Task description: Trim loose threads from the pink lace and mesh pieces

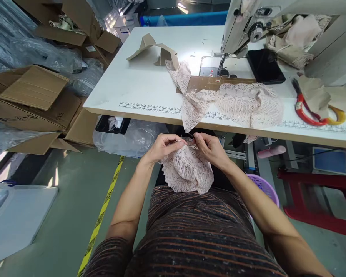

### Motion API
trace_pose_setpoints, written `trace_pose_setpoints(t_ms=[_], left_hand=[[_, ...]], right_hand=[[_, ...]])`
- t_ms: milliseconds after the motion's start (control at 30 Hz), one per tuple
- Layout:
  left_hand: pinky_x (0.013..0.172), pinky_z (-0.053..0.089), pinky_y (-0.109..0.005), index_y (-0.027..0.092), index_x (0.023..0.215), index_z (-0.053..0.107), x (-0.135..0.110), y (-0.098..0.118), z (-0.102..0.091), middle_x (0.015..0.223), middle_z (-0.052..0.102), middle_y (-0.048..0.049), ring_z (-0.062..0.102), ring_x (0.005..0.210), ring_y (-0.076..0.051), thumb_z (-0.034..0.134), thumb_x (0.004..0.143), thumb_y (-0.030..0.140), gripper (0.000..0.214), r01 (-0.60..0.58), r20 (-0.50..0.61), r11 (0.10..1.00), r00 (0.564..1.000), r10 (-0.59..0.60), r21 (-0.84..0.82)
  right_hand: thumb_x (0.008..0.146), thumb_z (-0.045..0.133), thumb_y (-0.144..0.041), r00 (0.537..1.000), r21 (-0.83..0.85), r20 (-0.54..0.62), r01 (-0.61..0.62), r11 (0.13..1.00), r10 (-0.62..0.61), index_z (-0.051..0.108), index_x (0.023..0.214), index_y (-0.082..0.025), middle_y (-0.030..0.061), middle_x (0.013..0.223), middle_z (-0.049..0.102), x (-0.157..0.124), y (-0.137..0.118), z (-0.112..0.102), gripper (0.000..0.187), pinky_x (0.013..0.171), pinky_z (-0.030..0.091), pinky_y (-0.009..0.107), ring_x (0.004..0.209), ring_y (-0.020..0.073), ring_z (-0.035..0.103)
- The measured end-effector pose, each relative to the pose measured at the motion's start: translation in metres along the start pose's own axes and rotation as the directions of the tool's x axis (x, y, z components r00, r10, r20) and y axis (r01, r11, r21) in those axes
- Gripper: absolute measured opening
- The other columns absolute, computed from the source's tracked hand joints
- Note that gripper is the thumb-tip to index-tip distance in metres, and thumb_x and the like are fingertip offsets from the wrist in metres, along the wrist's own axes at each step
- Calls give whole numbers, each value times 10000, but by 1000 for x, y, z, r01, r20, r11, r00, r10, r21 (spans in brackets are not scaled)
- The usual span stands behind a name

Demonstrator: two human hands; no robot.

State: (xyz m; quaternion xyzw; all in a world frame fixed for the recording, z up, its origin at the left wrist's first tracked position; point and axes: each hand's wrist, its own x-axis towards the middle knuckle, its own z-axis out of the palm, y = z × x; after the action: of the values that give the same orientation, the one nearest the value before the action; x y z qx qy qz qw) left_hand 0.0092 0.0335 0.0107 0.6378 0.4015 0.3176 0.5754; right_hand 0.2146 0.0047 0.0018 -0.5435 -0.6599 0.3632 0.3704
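Over my lap, just below the table edge, my left hand [168, 146] pinches the upper edge of a bunched pale pink lace piece [190, 169]. Opposite it, my right hand [209, 149] is closed at the same edge, with a small dark tool [191, 135] showing at its fingertips; most of that tool is hidden and its kind is unclear. Another pale pink lace piece [245, 102] lies on the white table [150, 84], and a narrow part of it hangs over the front edge near my fingers.
A sewing machine [239, 30] stands at the back right, with a black phone [265, 65] beside it. Red-and-yellow-handled scissors [308, 113] lie at the right. Brown paper pieces [158, 50] rest at the back left. Cardboard boxes [34, 96] crowd the left floor; a red stool [320, 196] stands right.
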Motion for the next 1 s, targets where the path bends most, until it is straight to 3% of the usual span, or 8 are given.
trace_pose_setpoints(t_ms=[200,333,433,533,633,800,900,1000], left_hand=[[469,317,-213,139,733,733,1,0,0,637,611,3,444,522,-66,778,778,440,308,28,46,995,999,-24,-91],[432,275,-202,138,655,678,-1,2,1,568,522,32,393,487,-54,802,754,467,366,52,55,992,997,-46,-111],[437,291,-199,135,689,706,-2,2,3,606,580,14,412,496,-55,801,755,466,351,60,54,992,997,-54,-114],[473,355,-203,139,733,730,-2,-2,3,655,631,-11,480,539,-75,797,757,463,332,66,35,991,997,-62,-120],[583,463,-233,146,725,724,-2,-3,1,697,660,-32,571,623,-110,788,767,459,322,31,36,988,999,-26,-150],[726,519,-264,163,903,753,-5,25,7,903,710,-65,633,791,-145,794,777,439,306,-92,37,982,994,99,-165],[765,541,-288,167,1052,734,-5,54,26,1021,713,-89,652,900,-182,743,812,517,424,-155,41,965,985,167,-211],[774,545,-298,181,1122,704,-1,70,51,1038,704,-84,653,921,-182,581,930,555,437,-224,-30,952,974,222,-208]], right_hand=[[1004,336,-661,983,52,177,32,998,-40,664,825,-178,7,651,590,-8,-7,0,611,596,347,268,567,127,487],[993,352,-668,984,22,156,83,996,-85,615,742,-192,12,660,592,-5,-11,3,599,603,336,274,598,131,499],[988,379,-658,994,31,85,61,998,-64,602,726,-199,7,653,586,-6,-8,8,574,610,344,279,599,131,497],[951,466,-669,1000,152,31,-1,988,-4,626,837,-204,5,717,612,-9,-7,17,505,611,377,270,630,132,506],[830,659,-666,997,310,81,-35,950,10,641,886,-197,-2,745,615,-15,-12,19,473,594,406,254,644,123,499],[765,776,-569,986,441,150,-127,889,66,690,770,-203,-19,613,571,-38,-26,-27,376,460,363,250,498,100,438],[672,840,-584,983,537,-131,-41,843,131,691,736,-247,-17,550,559,-52,-31,-72,374,392,333,271,422,121,439],[725,796,-559,920,520,-371,91,850,128,669,735,-282,-14,541,514,-60,-31,-103,304,408,345,304,411,143,440]])
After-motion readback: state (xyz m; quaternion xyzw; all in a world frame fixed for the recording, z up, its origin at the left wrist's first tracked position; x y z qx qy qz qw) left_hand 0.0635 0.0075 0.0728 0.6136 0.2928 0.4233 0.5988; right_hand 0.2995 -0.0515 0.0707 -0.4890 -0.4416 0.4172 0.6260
